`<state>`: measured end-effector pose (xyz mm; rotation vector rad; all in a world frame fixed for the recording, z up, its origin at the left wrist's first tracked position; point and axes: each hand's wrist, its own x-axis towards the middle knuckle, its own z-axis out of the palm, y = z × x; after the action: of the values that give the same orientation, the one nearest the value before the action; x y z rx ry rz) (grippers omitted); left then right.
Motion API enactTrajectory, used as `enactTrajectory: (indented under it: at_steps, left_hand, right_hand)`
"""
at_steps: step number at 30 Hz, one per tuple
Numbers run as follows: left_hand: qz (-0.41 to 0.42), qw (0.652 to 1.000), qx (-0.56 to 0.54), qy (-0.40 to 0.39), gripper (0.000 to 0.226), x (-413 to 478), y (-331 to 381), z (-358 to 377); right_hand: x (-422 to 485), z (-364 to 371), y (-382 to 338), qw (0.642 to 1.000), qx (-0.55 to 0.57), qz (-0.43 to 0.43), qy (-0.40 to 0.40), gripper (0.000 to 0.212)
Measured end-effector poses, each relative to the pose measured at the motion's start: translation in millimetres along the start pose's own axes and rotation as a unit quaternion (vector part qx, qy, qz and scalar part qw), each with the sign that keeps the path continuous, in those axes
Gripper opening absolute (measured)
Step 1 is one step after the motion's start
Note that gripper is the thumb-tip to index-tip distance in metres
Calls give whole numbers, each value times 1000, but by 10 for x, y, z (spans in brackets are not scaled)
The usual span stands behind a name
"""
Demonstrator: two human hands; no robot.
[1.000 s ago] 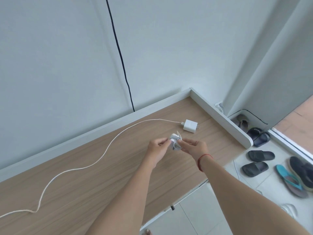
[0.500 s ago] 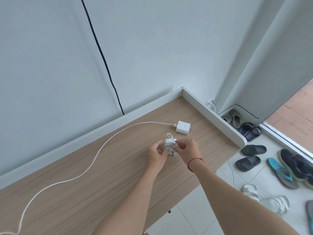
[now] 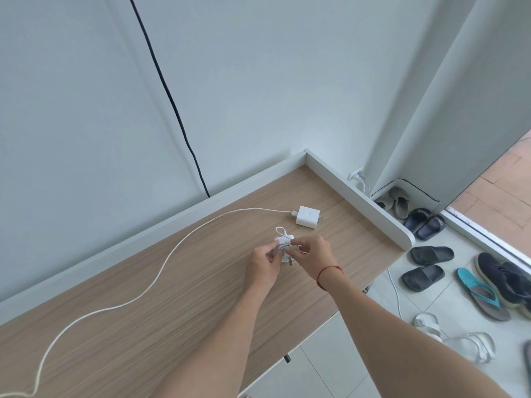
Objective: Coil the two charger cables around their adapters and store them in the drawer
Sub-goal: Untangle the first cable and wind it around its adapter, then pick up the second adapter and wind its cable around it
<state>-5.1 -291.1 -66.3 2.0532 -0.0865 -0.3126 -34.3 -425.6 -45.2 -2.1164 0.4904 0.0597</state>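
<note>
Both hands, left [image 3: 263, 264] and right [image 3: 311, 255], pinched one wrapped charger [image 3: 283, 245] near the bench's [image 3: 172, 326] right end, fingers hiding most of it. Second charger [image 3: 307, 215] lay beyond, its cord [image 3: 161, 268] cut off at left.

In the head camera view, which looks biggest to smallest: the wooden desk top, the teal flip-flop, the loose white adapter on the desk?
1. Wooden desk top, by far the largest.
2. Teal flip-flop.
3. Loose white adapter, the smallest, though it lies at a different distance from the camera than the flip-flop on the floor, so true sizes may differ.
</note>
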Motion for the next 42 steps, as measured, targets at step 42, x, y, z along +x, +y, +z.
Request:
enactTrajectory:
  at_steps: [42]
  left_hand:
    - [-12,994,108,15,38,396,496,-848]
  right_hand:
    - [376,-479,-734,997,-57,51,30,39]
